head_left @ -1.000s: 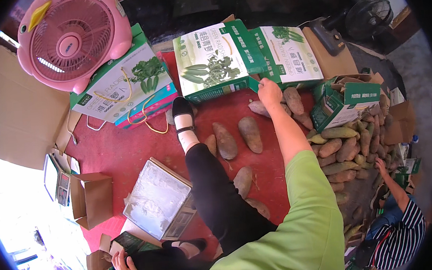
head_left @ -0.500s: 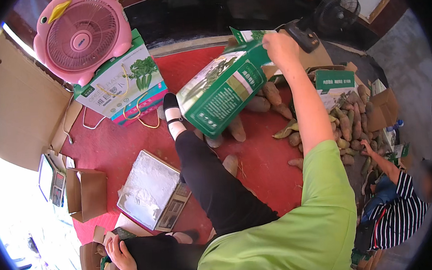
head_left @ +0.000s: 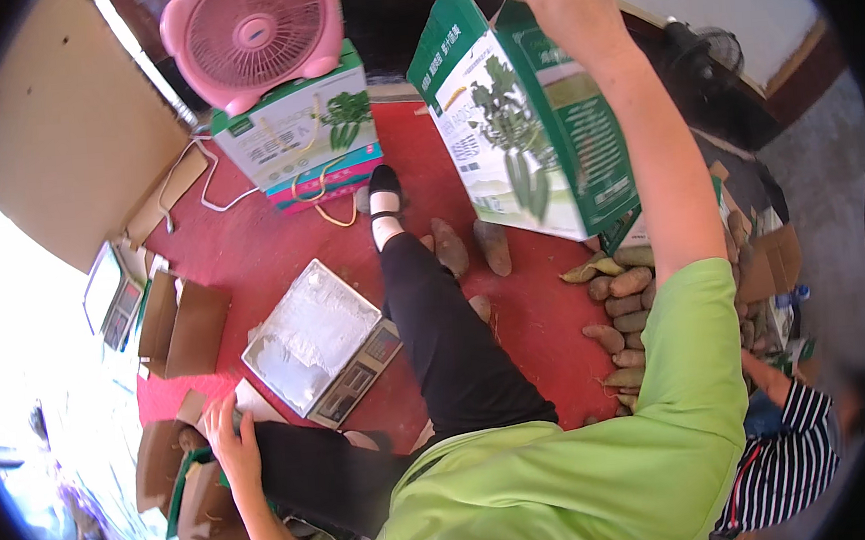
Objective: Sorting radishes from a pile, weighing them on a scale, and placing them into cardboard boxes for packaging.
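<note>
High in the head view, my right hand (head_left: 570,10) grips a green and white cardboard box (head_left: 504,140) by its top edge. The box hangs upright above the red floor covering, its printed vegetable side toward the left. My left hand (head_left: 232,447) lies over my bent knee with its fingers stretched out, beside an opened brown carton (head_left: 155,465) at the lower left. Several sweet potatoes (head_left: 629,281) lie heaped to the right, partly behind my right arm. Two more large tubers (head_left: 492,246) lie apart below the box.
A digital scale (head_left: 311,329) with a white-covered platform stands between my legs. A pink fan (head_left: 253,32) sits on stacked boxes (head_left: 292,129). A small brown box (head_left: 183,323) is left of the scale, a black fan (head_left: 704,60) at the back. A person in stripes (head_left: 782,456) sits lower right.
My right hand has lifted the green and white box higher and turned it upright, bringing its white printed side into view. My left hand stays by my knee. The view has shifted.
</note>
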The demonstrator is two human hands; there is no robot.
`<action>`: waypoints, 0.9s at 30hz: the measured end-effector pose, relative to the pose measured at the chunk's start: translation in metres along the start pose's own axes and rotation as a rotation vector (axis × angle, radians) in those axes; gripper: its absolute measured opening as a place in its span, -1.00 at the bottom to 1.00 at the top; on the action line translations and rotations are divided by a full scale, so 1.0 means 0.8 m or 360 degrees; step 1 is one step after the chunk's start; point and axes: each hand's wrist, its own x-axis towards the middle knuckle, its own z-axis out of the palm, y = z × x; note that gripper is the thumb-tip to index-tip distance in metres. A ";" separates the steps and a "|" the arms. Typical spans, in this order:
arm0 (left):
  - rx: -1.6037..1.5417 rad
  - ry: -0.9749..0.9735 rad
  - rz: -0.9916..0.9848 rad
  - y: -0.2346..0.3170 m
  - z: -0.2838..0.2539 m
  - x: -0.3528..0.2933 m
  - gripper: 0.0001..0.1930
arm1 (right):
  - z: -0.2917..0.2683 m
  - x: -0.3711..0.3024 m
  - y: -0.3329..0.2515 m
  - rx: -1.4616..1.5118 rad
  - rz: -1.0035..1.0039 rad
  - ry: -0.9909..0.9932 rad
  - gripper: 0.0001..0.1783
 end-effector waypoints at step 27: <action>-0.1003 0.0130 -0.0047 0.020 -0.052 0.016 -0.16 | 0.028 0.076 -0.302 0.1518 -0.0847 0.0399 -0.91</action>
